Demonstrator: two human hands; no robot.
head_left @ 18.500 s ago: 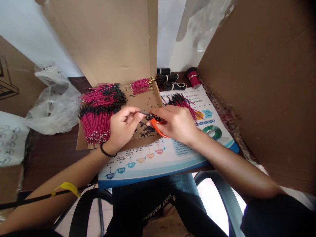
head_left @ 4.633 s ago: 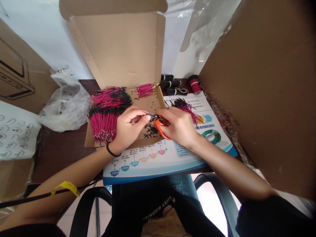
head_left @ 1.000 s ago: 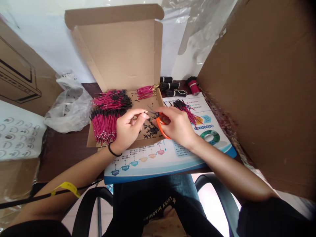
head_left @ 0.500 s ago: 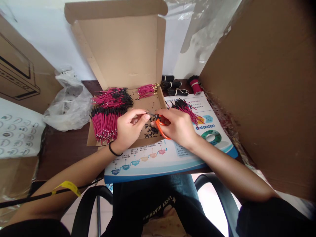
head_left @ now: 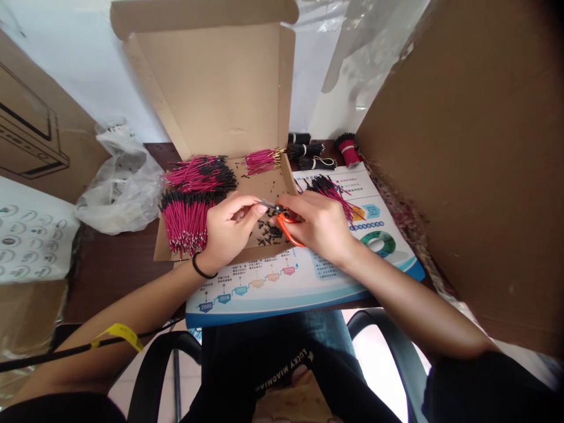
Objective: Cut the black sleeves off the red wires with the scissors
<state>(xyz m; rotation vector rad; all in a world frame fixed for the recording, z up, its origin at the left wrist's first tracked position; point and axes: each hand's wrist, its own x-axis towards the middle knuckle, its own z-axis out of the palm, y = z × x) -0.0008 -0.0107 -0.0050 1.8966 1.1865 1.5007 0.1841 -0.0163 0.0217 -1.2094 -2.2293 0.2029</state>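
Note:
Orange-handled scissors [head_left: 289, 229] are gripped in my right hand [head_left: 321, 226], their dark blades pointing left. The blade tips reach the pinched thumb and forefinger of my left hand [head_left: 233, 226]. Whatever lies between those left fingers is too small and too hidden to make out. Both hands hover over the open cardboard box [head_left: 251, 257]. Short black cut pieces [head_left: 271, 232] lie scattered on its floor below the blades. Left of them, red wires with black ends [head_left: 187, 220] are heaped in two piles. A smaller bunch of red wires with bare gold tips [head_left: 262, 161] lies at the back.
Loose red-and-black wires [head_left: 332, 194] lie on a printed sheet [head_left: 273, 299] beside the box. Black wire bundles [head_left: 306, 151] and a red bundle [head_left: 348, 151] stand behind. A plastic bag [head_left: 121, 188] sits left; a tall cardboard panel [head_left: 467, 164] rises at right.
The scissor blades now look slightly more apart from the left fingertips' covering, with more of the metal showing. Both hands stay almost in the same place.

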